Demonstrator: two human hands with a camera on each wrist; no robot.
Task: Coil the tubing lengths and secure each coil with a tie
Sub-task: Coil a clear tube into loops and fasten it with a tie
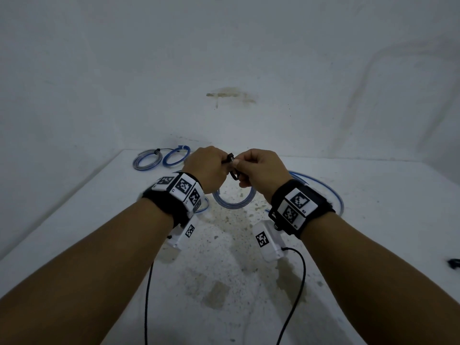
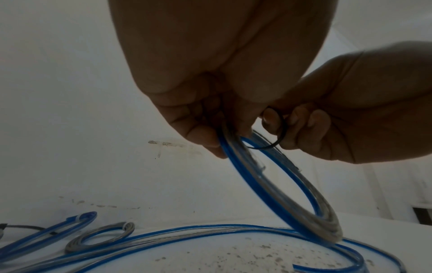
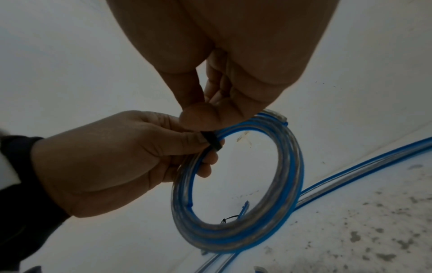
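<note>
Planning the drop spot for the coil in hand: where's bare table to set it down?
Free: the near table between the forearms, stained but bare, and the left strip below the two finished coils. Crowded: under the hands, where loose tubing loops right; a small dark item sits at the right edge.

You face a white worktop [image 1: 373, 220], speckled and stained brown near its middle, set into a dim corner of scuffed white walls [image 1: 224, 58].
</note>
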